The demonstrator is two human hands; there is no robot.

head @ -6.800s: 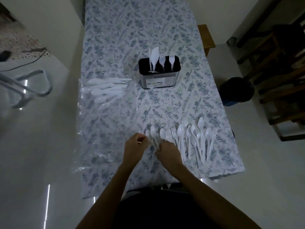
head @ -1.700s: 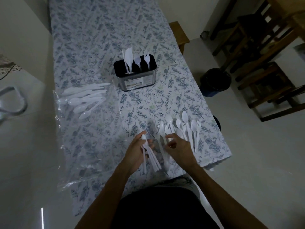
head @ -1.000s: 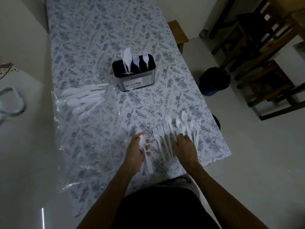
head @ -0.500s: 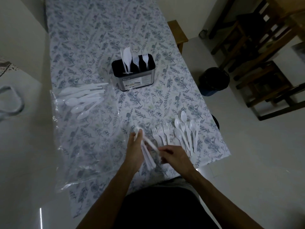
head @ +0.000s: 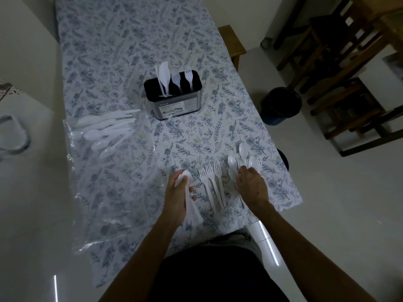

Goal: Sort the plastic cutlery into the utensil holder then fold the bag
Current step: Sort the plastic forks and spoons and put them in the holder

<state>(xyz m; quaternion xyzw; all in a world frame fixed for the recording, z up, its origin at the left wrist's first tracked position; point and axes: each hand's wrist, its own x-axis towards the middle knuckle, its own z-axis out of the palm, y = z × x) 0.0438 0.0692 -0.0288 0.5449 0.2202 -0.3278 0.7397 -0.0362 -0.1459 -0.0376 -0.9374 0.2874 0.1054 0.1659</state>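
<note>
My left hand (head: 177,194) grips a bundle of white plastic spoons (head: 192,205), bowls up at my fingers, handles pointing toward me. My right hand (head: 250,185) lies palm down on a mixed cluster of white spoons and forks (head: 242,159) near the table's right edge; whether it grips one I cannot tell. Three white forks (head: 212,182) lie side by side between my hands. The black and metal utensil holder (head: 176,105) stands mid-table with a knife, a spoon and a fork upright in it. The clear plastic bag (head: 102,171) lies flat at the left, with more white cutlery (head: 106,131) inside.
A floral tablecloth (head: 130,40) covers the long table. Right of the table, a dark bin (head: 281,104) stands on the floor, with dark wooden chairs (head: 344,83) beyond it. A wooden stool corner (head: 231,40) shows at the table's far right side.
My right hand has left the spoon bundle and moved right onto the spoon and fork cluster. My left hand keeps the spoons, now lowered closer to the table.
</note>
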